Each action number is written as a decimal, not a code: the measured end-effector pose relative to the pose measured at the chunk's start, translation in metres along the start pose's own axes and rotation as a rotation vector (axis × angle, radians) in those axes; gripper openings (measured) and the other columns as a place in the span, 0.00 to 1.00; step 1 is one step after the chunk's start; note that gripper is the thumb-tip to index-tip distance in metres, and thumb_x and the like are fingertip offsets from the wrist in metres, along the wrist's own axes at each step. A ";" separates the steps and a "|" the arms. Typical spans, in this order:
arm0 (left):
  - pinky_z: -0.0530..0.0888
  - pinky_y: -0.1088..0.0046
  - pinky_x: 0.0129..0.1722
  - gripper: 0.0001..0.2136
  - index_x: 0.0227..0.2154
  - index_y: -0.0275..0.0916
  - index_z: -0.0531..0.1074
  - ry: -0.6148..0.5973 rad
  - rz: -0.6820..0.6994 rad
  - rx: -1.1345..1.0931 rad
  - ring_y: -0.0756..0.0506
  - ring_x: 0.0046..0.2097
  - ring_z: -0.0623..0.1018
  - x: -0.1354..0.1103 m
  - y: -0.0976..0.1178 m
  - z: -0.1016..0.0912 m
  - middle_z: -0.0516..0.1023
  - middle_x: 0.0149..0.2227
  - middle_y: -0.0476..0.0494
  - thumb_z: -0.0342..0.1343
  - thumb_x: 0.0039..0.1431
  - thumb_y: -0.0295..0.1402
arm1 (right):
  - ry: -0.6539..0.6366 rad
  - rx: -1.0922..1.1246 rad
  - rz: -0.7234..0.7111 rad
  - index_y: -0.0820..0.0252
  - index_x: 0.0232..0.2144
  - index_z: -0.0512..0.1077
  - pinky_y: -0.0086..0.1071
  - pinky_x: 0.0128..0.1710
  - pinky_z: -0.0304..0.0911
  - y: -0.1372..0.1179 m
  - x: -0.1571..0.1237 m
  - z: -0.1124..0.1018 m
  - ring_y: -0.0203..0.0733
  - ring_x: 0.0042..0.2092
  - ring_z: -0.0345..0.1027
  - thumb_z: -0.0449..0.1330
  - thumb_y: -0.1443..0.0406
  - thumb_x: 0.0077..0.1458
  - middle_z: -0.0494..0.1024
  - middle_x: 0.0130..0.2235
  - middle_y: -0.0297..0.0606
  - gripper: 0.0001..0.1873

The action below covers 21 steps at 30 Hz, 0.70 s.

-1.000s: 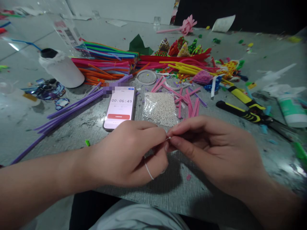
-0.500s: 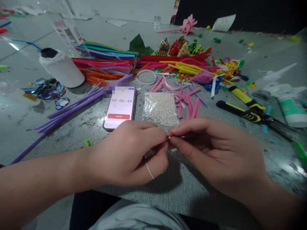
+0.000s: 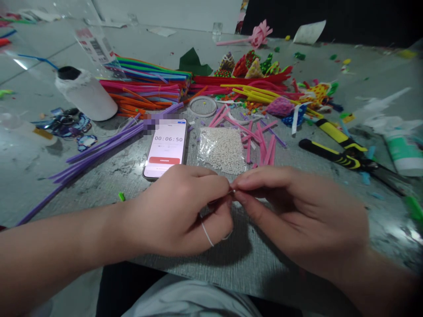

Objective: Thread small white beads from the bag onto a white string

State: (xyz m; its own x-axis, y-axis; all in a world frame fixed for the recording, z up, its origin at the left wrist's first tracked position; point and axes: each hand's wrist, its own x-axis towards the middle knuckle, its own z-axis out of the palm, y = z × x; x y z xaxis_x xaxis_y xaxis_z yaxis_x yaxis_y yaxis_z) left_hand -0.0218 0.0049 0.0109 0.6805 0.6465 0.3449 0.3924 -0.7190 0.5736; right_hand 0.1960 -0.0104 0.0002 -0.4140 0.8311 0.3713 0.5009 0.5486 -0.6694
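My left hand point(image 3: 188, 207) is closed in a pinch, and a thin white thread point(image 3: 207, 232) runs across its fingers. What lies between the left fingertips is mostly hidden. My right hand point(image 3: 307, 215) pinches a tiny white bead point(image 3: 234, 191) between thumb and forefinger, right against the left fingertips. Just beyond the hands lies a clear plastic bag of small white beads point(image 3: 223, 149). Left of the bag, a phone point(image 3: 167, 147) showing a running timer lies flat, its lower edge beside my left hand.
Purple pipe cleaners point(image 3: 109, 145) spread to the left, near a white bottle point(image 3: 87, 97). Pink strips point(image 3: 261, 141) lie behind the right hand. Yellow-black pliers point(image 3: 346, 158) rest at right beside a green-white bottle point(image 3: 405, 149). Colourful pipe-cleaner bundles point(image 3: 145, 83) line the back.
My right hand has shifted slightly downward, and the bead at its fingertips shows more clearly. My left hand has barely moved. The phone timer advanced by one second.
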 end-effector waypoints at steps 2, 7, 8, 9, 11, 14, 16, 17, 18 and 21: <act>0.59 0.77 0.24 0.09 0.23 0.36 0.66 0.003 0.000 0.000 0.54 0.24 0.61 0.000 0.000 0.000 0.64 0.22 0.54 0.52 0.59 0.23 | 0.000 -0.009 -0.014 0.51 0.42 0.76 0.19 0.39 0.73 0.000 0.000 0.000 0.29 0.39 0.80 0.65 0.70 0.61 0.84 0.39 0.27 0.09; 0.59 0.77 0.24 0.09 0.23 0.37 0.65 -0.006 0.015 -0.008 0.54 0.24 0.61 -0.001 0.000 0.000 0.62 0.22 0.54 0.51 0.59 0.23 | 0.006 -0.021 -0.028 0.52 0.41 0.76 0.22 0.38 0.74 -0.001 0.001 0.000 0.33 0.38 0.80 0.65 0.70 0.61 0.84 0.39 0.30 0.08; 0.59 0.77 0.24 0.09 0.23 0.37 0.64 -0.009 0.012 -0.013 0.54 0.24 0.61 0.000 0.000 0.001 0.62 0.22 0.54 0.51 0.58 0.22 | 0.007 -0.025 -0.027 0.53 0.40 0.76 0.22 0.37 0.75 -0.001 0.001 0.000 0.33 0.38 0.80 0.65 0.70 0.61 0.84 0.38 0.31 0.08; 0.59 0.77 0.24 0.09 0.23 0.37 0.64 -0.012 0.013 -0.019 0.54 0.24 0.61 0.000 -0.001 0.001 0.62 0.22 0.54 0.51 0.58 0.22 | 0.006 -0.027 -0.026 0.53 0.40 0.76 0.23 0.37 0.75 -0.001 0.001 0.000 0.34 0.38 0.81 0.65 0.70 0.61 0.84 0.38 0.31 0.07; 0.59 0.77 0.24 0.09 0.23 0.37 0.64 -0.016 0.018 -0.034 0.54 0.24 0.61 0.000 -0.001 0.001 0.62 0.23 0.54 0.51 0.57 0.22 | 0.005 -0.022 -0.025 0.53 0.40 0.76 0.23 0.37 0.75 -0.001 0.002 0.000 0.34 0.38 0.81 0.65 0.70 0.60 0.84 0.38 0.31 0.08; 0.60 0.77 0.24 0.08 0.24 0.37 0.65 -0.022 0.023 -0.049 0.54 0.25 0.62 -0.001 -0.002 0.002 0.63 0.23 0.54 0.51 0.58 0.22 | -0.001 -0.004 -0.020 0.53 0.41 0.76 0.24 0.38 0.75 0.000 0.003 0.001 0.35 0.38 0.81 0.64 0.70 0.61 0.84 0.38 0.31 0.08; 0.60 0.76 0.25 0.08 0.24 0.37 0.65 -0.027 0.020 -0.056 0.53 0.25 0.62 -0.001 -0.003 0.002 0.64 0.23 0.54 0.51 0.58 0.22 | -0.004 0.004 -0.013 0.52 0.41 0.76 0.25 0.37 0.75 0.000 0.003 0.002 0.35 0.38 0.81 0.64 0.70 0.61 0.84 0.38 0.31 0.07; 0.61 0.76 0.25 0.08 0.24 0.37 0.66 -0.030 0.022 -0.063 0.53 0.25 0.63 -0.001 -0.003 0.001 0.64 0.23 0.54 0.51 0.58 0.22 | -0.008 0.007 -0.012 0.52 0.40 0.76 0.25 0.37 0.75 0.000 0.003 0.002 0.36 0.38 0.81 0.64 0.69 0.61 0.85 0.38 0.31 0.07; 0.61 0.76 0.25 0.08 0.24 0.37 0.66 -0.034 0.024 -0.070 0.53 0.25 0.63 -0.001 -0.003 0.001 0.64 0.23 0.54 0.51 0.58 0.22 | -0.013 0.009 -0.010 0.52 0.40 0.76 0.25 0.37 0.75 0.000 0.003 0.002 0.35 0.38 0.81 0.64 0.69 0.61 0.85 0.38 0.31 0.07; 0.61 0.76 0.25 0.08 0.24 0.37 0.66 -0.048 0.025 -0.080 0.53 0.25 0.62 -0.001 -0.002 0.001 0.64 0.23 0.54 0.51 0.57 0.22 | -0.022 0.009 -0.018 0.52 0.40 0.76 0.23 0.38 0.75 -0.001 0.003 0.002 0.34 0.38 0.81 0.64 0.70 0.61 0.85 0.38 0.30 0.07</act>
State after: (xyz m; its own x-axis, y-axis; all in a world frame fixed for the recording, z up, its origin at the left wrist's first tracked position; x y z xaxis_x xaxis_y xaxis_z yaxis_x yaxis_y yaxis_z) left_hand -0.0224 0.0056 0.0082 0.7194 0.6140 0.3248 0.3257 -0.7112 0.6230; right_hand 0.1929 -0.0085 0.0012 -0.4399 0.8185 0.3694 0.4865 0.5630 -0.6681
